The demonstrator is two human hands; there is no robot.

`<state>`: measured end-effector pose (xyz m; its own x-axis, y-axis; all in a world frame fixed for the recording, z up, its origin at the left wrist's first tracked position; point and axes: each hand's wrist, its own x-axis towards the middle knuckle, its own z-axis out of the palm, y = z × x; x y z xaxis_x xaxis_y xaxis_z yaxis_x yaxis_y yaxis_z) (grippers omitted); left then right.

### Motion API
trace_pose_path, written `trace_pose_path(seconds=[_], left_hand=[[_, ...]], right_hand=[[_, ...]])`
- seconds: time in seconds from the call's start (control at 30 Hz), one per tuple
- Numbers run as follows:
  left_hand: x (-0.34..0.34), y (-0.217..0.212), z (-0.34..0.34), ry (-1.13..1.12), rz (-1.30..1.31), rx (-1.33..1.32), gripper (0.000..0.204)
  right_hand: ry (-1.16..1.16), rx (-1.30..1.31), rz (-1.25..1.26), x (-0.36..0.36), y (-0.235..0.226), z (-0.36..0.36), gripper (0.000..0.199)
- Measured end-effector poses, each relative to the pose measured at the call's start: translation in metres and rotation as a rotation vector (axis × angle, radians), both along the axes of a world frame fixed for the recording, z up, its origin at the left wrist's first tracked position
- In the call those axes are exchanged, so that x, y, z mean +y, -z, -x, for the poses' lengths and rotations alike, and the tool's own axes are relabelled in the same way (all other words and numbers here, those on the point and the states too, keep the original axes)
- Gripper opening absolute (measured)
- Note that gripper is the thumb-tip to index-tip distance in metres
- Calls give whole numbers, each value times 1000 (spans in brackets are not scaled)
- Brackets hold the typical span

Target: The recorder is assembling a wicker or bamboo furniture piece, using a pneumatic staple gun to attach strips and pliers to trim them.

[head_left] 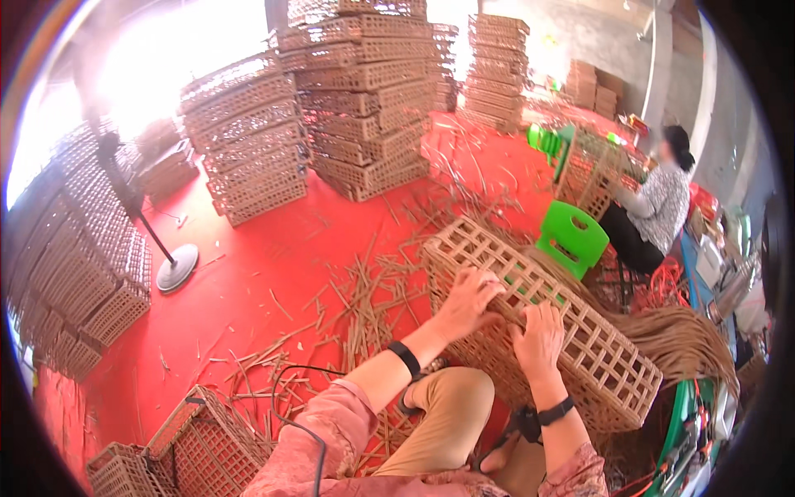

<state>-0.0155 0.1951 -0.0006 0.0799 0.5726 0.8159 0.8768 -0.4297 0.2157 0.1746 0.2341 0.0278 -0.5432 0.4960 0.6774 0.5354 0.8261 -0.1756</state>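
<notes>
A brown woven basket [598,341] with an open lattice side lies tilted across my knees, slanting down from upper left to lower right. My left hand [472,305] bends its fingers over the basket's upper long edge, near the left end. Close beside it, my right hand [540,333] grips the same edge, thumb and fingertips pressed together on it. Whether a loose strip is between the fingers I cannot make out. Both wrists wear dark bands.
Cut brown strips [356,298] litter the red floor [248,265]. Tall basket stacks [356,99] stand behind. A green chair [573,238] and a bundle of long strips [679,335] are on the right, a seated person [658,199] beyond. Smaller baskets [207,443] sit lower left; a fan stand [176,267] is left.
</notes>
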Motion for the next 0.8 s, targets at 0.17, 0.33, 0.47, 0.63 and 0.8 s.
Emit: trace_pose_path(seconds=[0.17, 0.33, 0.47, 0.63, 0.8], left_hand=[[-6, 8, 0, -12, 11, 124, 46], [-5, 3, -7, 24, 23, 95, 40], [16, 9, -8, 17, -3, 167, 34], [33, 15, 11, -158, -12, 336, 18], [68, 0, 7, -72, 132, 255, 33]], right_hand=[[-32, 36, -74, -6, 5, 0, 32], [-16, 32, -95, -3, 8, -4, 32], [-9, 26, -17, 8, 6, -31, 30], [86, 223, -115, -6, -18, -119, 41], [624, 732, 237, 38, 37, -307, 47]])
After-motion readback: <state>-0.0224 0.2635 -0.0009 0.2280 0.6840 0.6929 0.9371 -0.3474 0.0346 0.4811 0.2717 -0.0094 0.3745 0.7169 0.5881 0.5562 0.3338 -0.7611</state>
